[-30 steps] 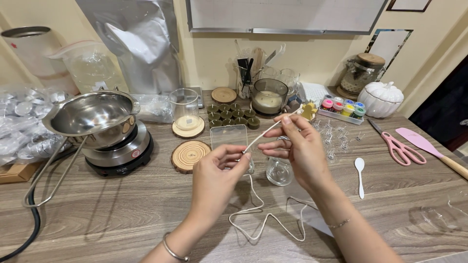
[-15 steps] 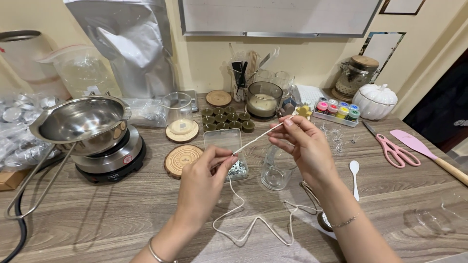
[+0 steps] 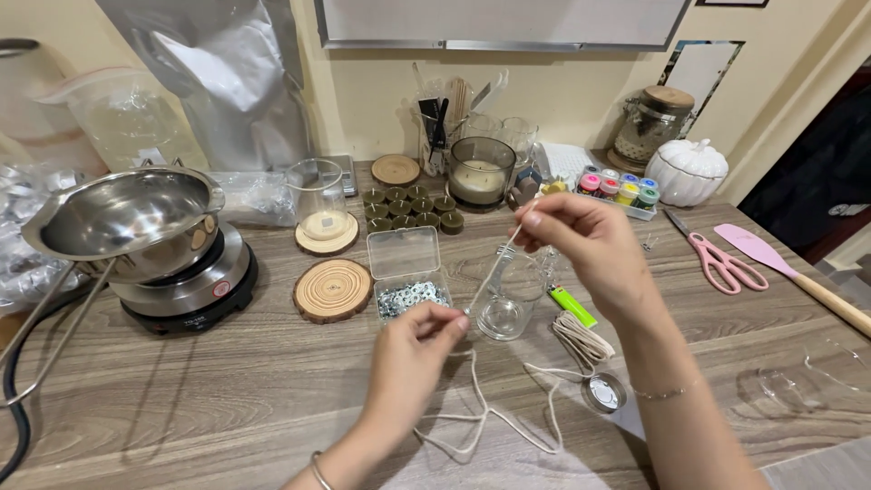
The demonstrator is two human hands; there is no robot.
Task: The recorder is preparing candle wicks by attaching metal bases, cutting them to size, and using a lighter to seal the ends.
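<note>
Head view, wooden-grain tabletop point(image 3: 181, 408).

Left hand point(image 3: 413, 358): near centre, thumb and forefinger pinched shut on the lower part of a thin white cotton wick cord point(image 3: 494, 263).

Right hand point(image 3: 585, 245): raised above and to the right of the left, fingertips pinched on the upper end of the same cord. Hands apart, cord stretched taut and slanting between them.

Cord, remainder: slack, looping over the tabletop below the hands, leading to a small coiled bundle point(image 3: 581, 338) at right.

Clear empty glass jar point(image 3: 508, 295): upright, directly behind the taut cord, between the two hands.

Clear plastic box with open lid, holding small metal wick tabs point(image 3: 410, 297): just left of jar.

Green lighter point(image 3: 572, 306): lying just right of jar.

Small round metal tin point(image 3: 604, 392): on tabletop below coiled bundle.

Round wood-slice coaster point(image 3: 333, 289): left of plastic box.

Stainless steel pouring pot with long wire handle point(image 3: 122, 213): seated on a small round electric hot plate point(image 3: 186, 290), far left.

Pink-handled scissors point(image 3: 721, 263) and pink silicone spatula with wooden handle point(image 3: 789, 272): far right, side by side.

White pumpkin-shaped ceramic jar point(image 3: 685, 171): back right.

Dark green tealight candles in rows point(image 3: 408, 207): back centre.
</note>
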